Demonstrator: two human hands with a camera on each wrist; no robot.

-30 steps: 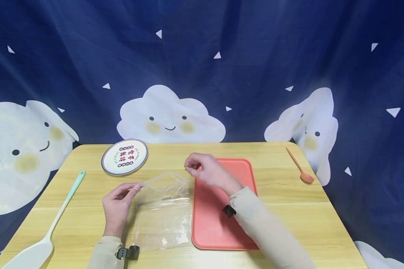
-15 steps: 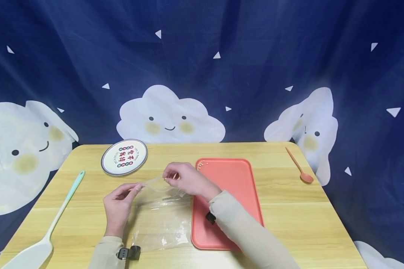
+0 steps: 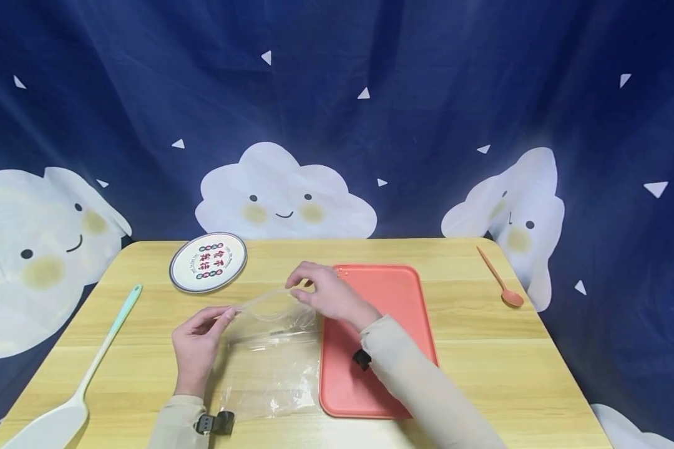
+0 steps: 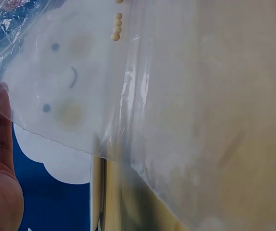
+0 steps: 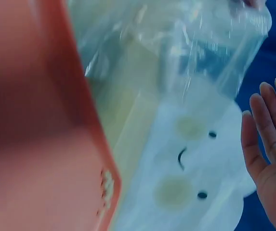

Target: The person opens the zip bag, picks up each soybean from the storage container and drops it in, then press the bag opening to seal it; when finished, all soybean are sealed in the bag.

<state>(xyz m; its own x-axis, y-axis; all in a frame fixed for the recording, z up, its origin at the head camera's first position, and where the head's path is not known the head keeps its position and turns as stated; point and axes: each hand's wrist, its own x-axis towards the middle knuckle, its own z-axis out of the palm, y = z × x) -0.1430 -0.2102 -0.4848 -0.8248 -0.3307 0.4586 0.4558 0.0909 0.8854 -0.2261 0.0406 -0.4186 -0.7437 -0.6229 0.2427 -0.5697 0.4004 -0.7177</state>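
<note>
My left hand [image 3: 198, 346] pinches the rim of a clear plastic zip bag [image 3: 272, 368], thumb against fingers. The bag lies partly on the table, its mouth raised. A short row of small round beige beans, like soybeans [image 4: 117, 29], shows through its film in the left wrist view. My right hand [image 3: 331, 294] hovers by the bag's far right rim and the tray's left edge. Its fingers [image 5: 268, 122] are relaxed with nothing visible between them. On the red tray [image 3: 390, 312], several more beans [image 5: 108, 190] lie in one far corner, partly hidden by the hand in the head view.
A round plate [image 3: 208, 262] with printed characters stands at the back left. Along the left side lies a long white spatula [image 3: 62, 418] with a green handle. A small orange-brown spoon [image 3: 511, 297] lies at the right. A blue curtain [image 3: 337, 93] hangs behind.
My right hand moved left from above the tray to the bag's mouth, then drew back slightly right and up. My left hand stays in place on the bag's rim.
</note>
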